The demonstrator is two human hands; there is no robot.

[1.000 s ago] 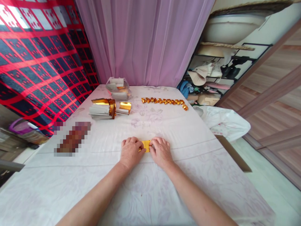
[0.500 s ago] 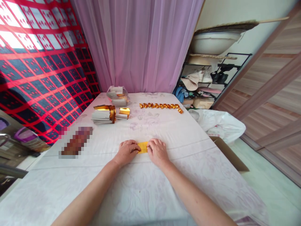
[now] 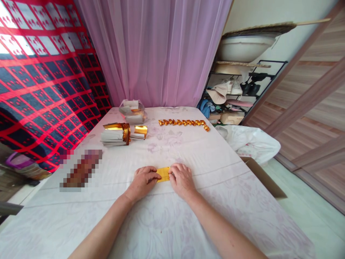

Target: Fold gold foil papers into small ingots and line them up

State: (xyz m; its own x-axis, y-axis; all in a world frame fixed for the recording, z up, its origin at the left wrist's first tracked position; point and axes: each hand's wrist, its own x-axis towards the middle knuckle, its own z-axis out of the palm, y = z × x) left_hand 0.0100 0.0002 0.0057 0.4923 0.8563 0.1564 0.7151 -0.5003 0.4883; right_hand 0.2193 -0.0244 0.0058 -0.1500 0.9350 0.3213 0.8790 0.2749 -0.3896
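A small folded piece of gold paper (image 3: 163, 175) lies flat on the cloth-covered surface, stretched between my two hands. My left hand (image 3: 144, 180) grips its left end, the thumb on top and the fingers curled at the far side. At the right end, my right hand (image 3: 182, 178) closes on the edge with thumb and fingertips. Beyond them stretches a row of folded gold paper pieces (image 3: 185, 123). A stack of gold-faced paper sheets (image 3: 114, 137) and a smaller stack (image 3: 140, 132) stand to the far left.
A clear plastic bag (image 3: 132, 110) with more paper sits at the back left. A pixelated patch (image 3: 82, 171) hides something at left. White plastic bags (image 3: 250, 144) and a cardboard box (image 3: 264, 178) are beyond the right edge, near a shoe rack (image 3: 242, 86).
The view has shifted slightly, so the surface and its contents sit a little lower. Both hands keep hold of the gold paper with hardly any change in grip.
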